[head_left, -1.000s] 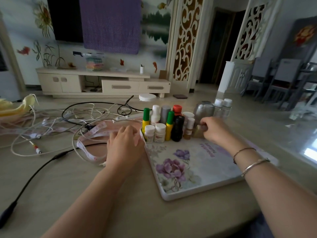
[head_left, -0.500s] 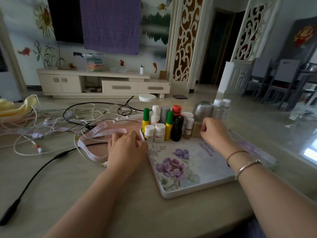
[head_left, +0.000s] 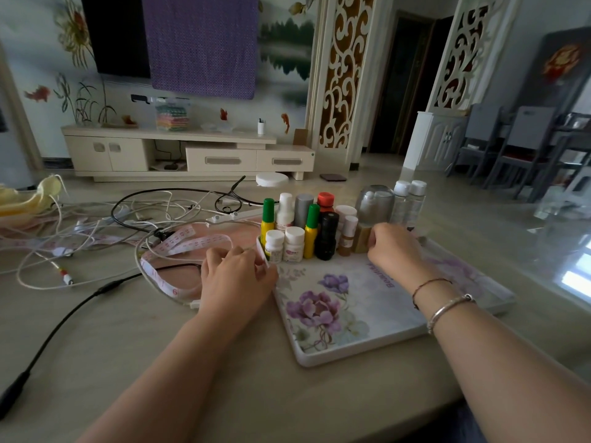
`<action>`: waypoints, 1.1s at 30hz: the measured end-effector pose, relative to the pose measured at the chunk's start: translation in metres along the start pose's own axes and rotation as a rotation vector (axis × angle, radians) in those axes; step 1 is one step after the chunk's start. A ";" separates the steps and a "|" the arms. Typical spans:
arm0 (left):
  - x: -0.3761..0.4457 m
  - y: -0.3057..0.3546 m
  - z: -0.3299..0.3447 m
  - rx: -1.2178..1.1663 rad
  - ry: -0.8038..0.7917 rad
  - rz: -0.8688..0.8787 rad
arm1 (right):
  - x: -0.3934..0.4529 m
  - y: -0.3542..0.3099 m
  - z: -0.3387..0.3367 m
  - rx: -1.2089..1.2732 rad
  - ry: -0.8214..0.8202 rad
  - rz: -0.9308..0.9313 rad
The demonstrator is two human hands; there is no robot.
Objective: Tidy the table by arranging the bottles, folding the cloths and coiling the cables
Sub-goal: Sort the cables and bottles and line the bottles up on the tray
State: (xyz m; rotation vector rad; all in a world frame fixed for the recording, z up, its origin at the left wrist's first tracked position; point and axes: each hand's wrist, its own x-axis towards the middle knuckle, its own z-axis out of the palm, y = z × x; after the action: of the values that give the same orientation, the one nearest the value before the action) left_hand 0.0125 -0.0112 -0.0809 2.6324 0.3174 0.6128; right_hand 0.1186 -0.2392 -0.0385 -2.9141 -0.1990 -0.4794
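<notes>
A floral tray (head_left: 377,318) lies on the table, with several small bottles (head_left: 300,231) packed at its far left corner. My left hand (head_left: 238,278) grips the tray's rim at that corner, thumb on the edge. Curled fingers of my right hand (head_left: 395,249) hold a brown squarish bottle (head_left: 360,239) against the right end of the cluster. Behind it stand a clear domed bottle (head_left: 374,204) and two clear white-capped bottles (head_left: 409,203). A pink cloth (head_left: 224,235) lies left of the tray under a measuring tape (head_left: 179,246). Tangled white cables (head_left: 96,225) and a black cable (head_left: 64,314) spread leftwards.
A yellow cloth (head_left: 28,199) sits at the table's far left edge. A white power strip (head_left: 233,215) lies behind the pink cloth. The table's glossy right side (head_left: 511,238) reflects the room. A TV cabinet (head_left: 188,155) and chairs (head_left: 518,145) stand beyond the table.
My right hand has shifted left with the brown bottle, bringing it up against the bottle cluster. My left hand has stayed at the tray's corner.
</notes>
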 end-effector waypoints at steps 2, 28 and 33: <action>-0.001 0.000 0.000 -0.001 -0.004 0.001 | -0.001 -0.001 0.000 -0.044 0.006 -0.006; -0.003 -0.005 -0.031 -0.028 0.018 0.023 | -0.059 -0.046 -0.026 -0.023 -0.027 -0.232; -0.017 -0.046 -0.081 -0.019 0.043 0.083 | -0.099 -0.101 -0.035 0.245 -0.044 -0.464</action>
State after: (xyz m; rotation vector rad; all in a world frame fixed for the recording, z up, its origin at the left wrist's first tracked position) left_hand -0.0461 0.0522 -0.0414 2.6282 0.2143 0.6963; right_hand -0.0009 -0.1580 -0.0226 -2.6277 -0.8852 -0.4185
